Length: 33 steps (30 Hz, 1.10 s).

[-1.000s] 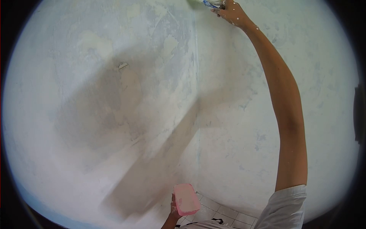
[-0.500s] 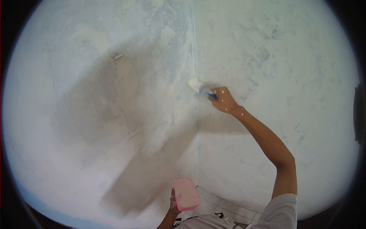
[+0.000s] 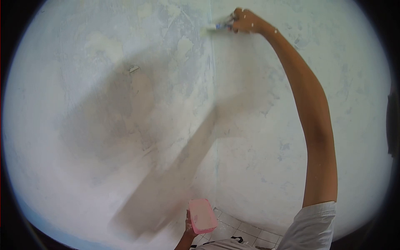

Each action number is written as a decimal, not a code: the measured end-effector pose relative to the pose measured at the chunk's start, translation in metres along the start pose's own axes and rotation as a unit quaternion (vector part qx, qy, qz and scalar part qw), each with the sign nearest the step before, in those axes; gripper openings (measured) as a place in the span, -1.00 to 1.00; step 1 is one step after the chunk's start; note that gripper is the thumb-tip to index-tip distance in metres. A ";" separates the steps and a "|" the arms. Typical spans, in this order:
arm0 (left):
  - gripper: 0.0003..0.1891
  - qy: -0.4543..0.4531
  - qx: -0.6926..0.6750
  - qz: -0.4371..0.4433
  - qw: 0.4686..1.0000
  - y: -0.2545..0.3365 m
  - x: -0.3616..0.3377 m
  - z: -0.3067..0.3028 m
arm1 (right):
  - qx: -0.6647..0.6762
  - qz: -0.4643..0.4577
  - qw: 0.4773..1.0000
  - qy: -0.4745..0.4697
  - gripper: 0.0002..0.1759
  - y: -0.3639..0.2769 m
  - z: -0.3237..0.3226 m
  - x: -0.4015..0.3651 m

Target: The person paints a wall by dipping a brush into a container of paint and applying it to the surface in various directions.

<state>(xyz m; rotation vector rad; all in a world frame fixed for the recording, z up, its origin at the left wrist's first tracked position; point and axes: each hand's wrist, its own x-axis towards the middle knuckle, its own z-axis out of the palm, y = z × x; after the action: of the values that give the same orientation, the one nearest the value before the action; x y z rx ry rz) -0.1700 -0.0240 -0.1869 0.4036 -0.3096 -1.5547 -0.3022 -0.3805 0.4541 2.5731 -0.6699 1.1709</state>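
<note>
High up in the room corner (image 3: 213, 71), my right hand (image 3: 247, 21) is closed around a paintbrush (image 3: 218, 27) with blue on its handle. Motion smears the brush, whose pale head lies at the line where the two walls meet. White spatters dot that hand and wrist. Low in the view, my left hand (image 3: 189, 225) grips a pink rectangular tub (image 3: 203, 215) by its left side. Pale paint-like stuff shows inside the tub, and part of that hand is hidden behind it.
The left wall (image 3: 100, 100) and right wall (image 3: 266, 166) have patchy pale coating with grey blotches. A small light rectangular mark (image 3: 133, 68) shows on the left wall. White floor tiles (image 3: 246, 237) lie below. My shadow covers much of the left wall.
My right hand has swept the paintbrush upward along the corner, and my arm has straightened. My left hand and the tub have stayed nearly in place, just slightly lower.
</note>
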 end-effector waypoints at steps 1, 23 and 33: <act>-0.22 0.009 0.033 0.015 0.999 -0.001 0.000 0.000 | -0.001 -0.001 1.000 0.001 -0.59 0.002 -0.008 0.006; -0.24 -0.005 -0.021 0.006 1.000 0.010 0.001 0.003 | -0.045 -0.027 0.952 -0.301 -0.62 0.013 0.170 -0.184; -0.28 -0.014 -0.097 -0.015 0.995 0.009 0.003 0.000 | 0.019 0.053 0.997 0.052 -0.64 -0.005 -0.006 -0.009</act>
<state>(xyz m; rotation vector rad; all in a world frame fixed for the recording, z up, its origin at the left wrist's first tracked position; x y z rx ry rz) -0.1615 -0.0274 -0.1833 0.2351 -0.1720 -1.6038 -0.3094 -0.3712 0.4512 2.5128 -0.7769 1.3526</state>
